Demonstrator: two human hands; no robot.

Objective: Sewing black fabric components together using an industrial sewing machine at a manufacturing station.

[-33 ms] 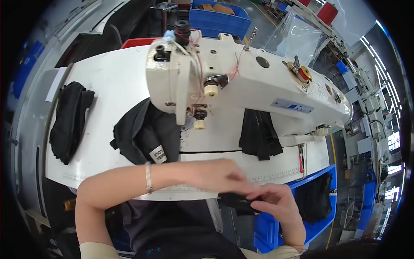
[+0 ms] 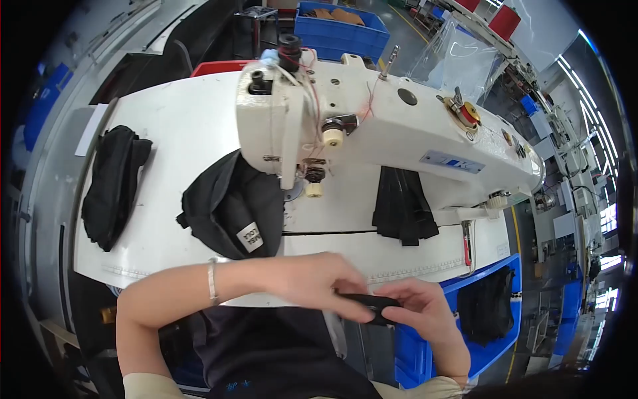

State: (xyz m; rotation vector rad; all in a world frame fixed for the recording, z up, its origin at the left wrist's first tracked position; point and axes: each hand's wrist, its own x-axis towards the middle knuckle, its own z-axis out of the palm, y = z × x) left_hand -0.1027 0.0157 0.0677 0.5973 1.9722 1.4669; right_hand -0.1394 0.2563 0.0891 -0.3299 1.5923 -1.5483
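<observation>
A small dark strip, apparently black fabric (image 2: 369,307), is held between my hands at the table's front edge. My left hand (image 2: 324,287), its wrist wearing a bracelet, pinches the strip's left end. My right hand (image 2: 425,306) grips the other end between thumb and curled fingers. Beyond my left forearm, a gathered black fabric piece (image 2: 229,206) with a white label (image 2: 250,237) lies beside the needle area of the white sewing machine (image 2: 392,126). Several flat black strips (image 2: 404,209) lie under the machine's arm.
A folded black bundle (image 2: 114,189) lies at the left of the white table (image 2: 169,113). At the right front hangs a blue bin (image 2: 473,359) with black fabric pieces (image 2: 486,304). Red-handled snips (image 2: 466,243) rest near the right edge. Behind the machine stands a blue crate (image 2: 342,36).
My left hand, blurred and close to my right fingers before, has drawn back left and now pinches the strip's left end. The right hand keeps its grip. The view has shifted slightly.
</observation>
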